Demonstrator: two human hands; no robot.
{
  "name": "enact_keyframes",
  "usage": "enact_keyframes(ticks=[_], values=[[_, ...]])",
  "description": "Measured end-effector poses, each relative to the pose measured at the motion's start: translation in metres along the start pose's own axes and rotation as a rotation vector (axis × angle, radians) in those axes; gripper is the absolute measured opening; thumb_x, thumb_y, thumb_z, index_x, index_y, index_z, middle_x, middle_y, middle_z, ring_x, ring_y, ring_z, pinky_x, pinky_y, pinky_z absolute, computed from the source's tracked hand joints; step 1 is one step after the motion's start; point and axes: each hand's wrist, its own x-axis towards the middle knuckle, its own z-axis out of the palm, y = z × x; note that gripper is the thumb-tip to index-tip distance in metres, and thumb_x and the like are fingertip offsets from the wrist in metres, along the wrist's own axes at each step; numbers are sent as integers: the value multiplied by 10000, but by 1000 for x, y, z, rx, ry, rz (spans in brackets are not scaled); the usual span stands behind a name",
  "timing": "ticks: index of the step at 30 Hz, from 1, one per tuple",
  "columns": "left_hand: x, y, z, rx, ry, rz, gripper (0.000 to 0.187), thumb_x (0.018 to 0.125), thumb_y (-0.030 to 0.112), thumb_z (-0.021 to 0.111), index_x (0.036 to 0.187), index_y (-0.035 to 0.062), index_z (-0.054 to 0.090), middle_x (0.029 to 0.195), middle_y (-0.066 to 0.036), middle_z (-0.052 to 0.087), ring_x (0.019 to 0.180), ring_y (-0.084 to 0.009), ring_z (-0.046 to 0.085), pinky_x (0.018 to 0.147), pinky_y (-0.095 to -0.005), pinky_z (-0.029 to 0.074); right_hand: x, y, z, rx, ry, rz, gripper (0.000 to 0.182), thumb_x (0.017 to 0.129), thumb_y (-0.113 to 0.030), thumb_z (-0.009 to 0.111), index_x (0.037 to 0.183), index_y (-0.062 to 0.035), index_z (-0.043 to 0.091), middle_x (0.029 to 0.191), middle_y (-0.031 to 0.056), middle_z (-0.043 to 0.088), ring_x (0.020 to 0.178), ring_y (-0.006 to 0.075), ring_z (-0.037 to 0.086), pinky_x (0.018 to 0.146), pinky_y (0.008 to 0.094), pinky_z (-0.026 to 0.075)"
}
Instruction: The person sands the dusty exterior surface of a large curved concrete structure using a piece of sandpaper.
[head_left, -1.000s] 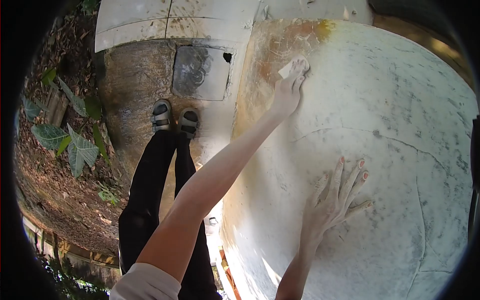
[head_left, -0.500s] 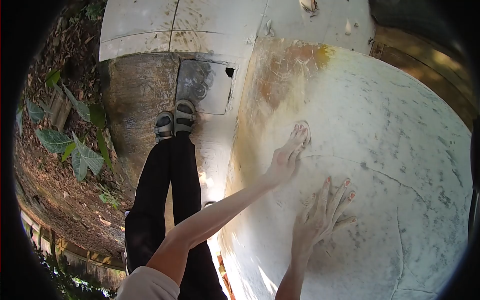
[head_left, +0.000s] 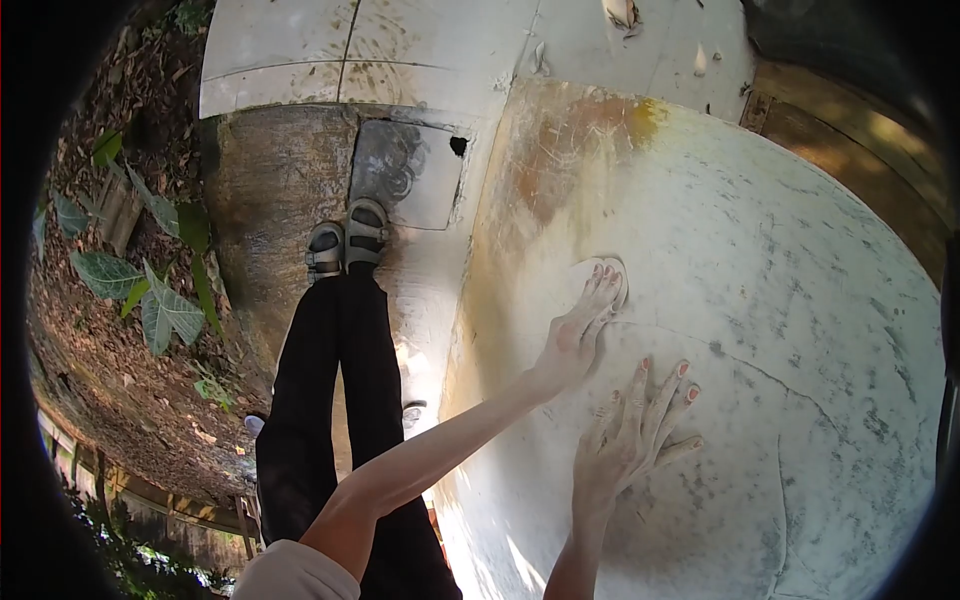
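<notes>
A large pale, powdery surface (head_left: 720,220) with grey streaks and a brown patch fills the right side. My left hand (head_left: 582,325) lies on it, fingers together over a thin whitish pad (head_left: 622,284) whose rounded rim shows round the fingertips. Below and to the right of it, my right hand (head_left: 632,430) rests palm down on the same surface, fingers spread and holding nothing. Both hands are dusted white. A thin curved line crosses the surface just beyond my right fingertips.
My sandalled feet (head_left: 345,243) stand left of the surface, beside a grey square plate (head_left: 410,170) with a dark hole. Leafy plants (head_left: 165,310) and leaf-covered ground are at the far left. Brown edging (head_left: 850,140) runs along the upper right.
My left hand and the pad have shifted slightly right and down in view. My right hand has moved a little left, fingers still spread.
</notes>
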Motion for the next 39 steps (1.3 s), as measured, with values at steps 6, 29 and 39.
enact_keyframes(ticks=[6,29,39], values=[[168,-27,-22,118,181,242,348,974,63,471,1297,-63,508,1362,-232,490,1323,-320,441,1078,-312,357,9,-4,-1,9,1,0,466,912,-196,555,1376,-151,537,1527,114,361,1459,295,229,1115,583,-119],[168,3,0,41,210,231,367,986,65,458,1339,-29,488,1419,-212,442,1361,-342,373,1130,-347,308,26,-12,-9,59,-27,-39,477,918,-166,548,1394,-161,513,1525,131,359,1452,305,244,1126,588,-80],[147,16,-2,-1,122,93,358,981,37,449,1328,-42,488,1428,-230,428,1378,-342,351,1138,-374,302,52,-10,-26,83,45,-58,508,897,-122,556,1402,-130,494,1537,136,334,1444,296,267,1119,610,-78]])
